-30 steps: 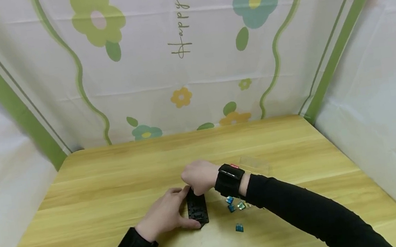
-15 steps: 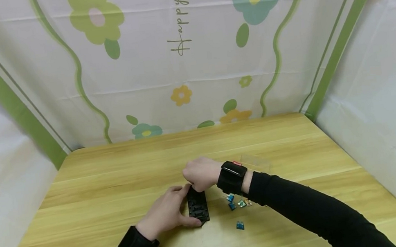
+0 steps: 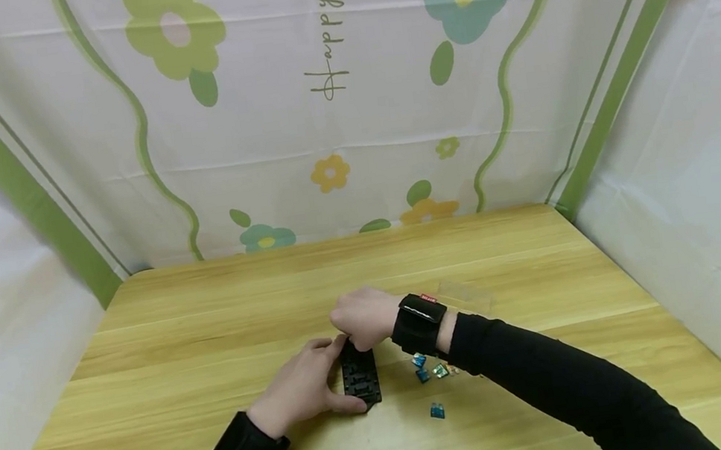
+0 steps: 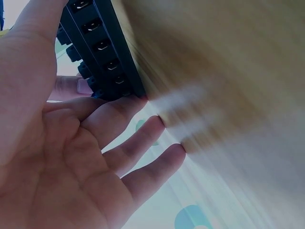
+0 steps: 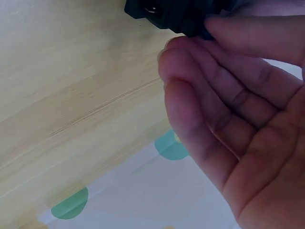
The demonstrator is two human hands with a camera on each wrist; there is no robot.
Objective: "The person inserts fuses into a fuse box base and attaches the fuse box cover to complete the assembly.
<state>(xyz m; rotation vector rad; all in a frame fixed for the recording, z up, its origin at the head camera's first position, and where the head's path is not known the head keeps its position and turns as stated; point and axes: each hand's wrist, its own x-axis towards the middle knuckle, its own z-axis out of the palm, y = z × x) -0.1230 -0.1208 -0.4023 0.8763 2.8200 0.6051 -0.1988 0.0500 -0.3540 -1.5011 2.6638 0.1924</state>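
A black fuse block [image 3: 360,375] lies lengthwise on the table, with a row of slots along its side in the left wrist view. My left hand [image 3: 302,386] holds it from the left, thumb at the near end and index finger at the far end; the other fingers touch the tabletop. At the block's far end my right hand [image 3: 367,318] is curled, thumb and fingers pinching a small dark blue blade fuse [image 5: 206,34], mostly hidden in the right wrist view. To the right lie loose blade fuses: a blue one [image 3: 437,411], a green one [image 3: 441,370] and several others.
A clear plastic cover [image 3: 464,296] lies behind my right wrist. The wooden table [image 3: 209,311] ends at a flowered cloth backdrop [image 3: 255,133], with white cloth walls at both sides. My right forearm [image 3: 554,374] crosses above the table's right part.
Both hands keep their places at the fuse block, and my right hand makes only slight movements at its far end. The head view has shifted a little.
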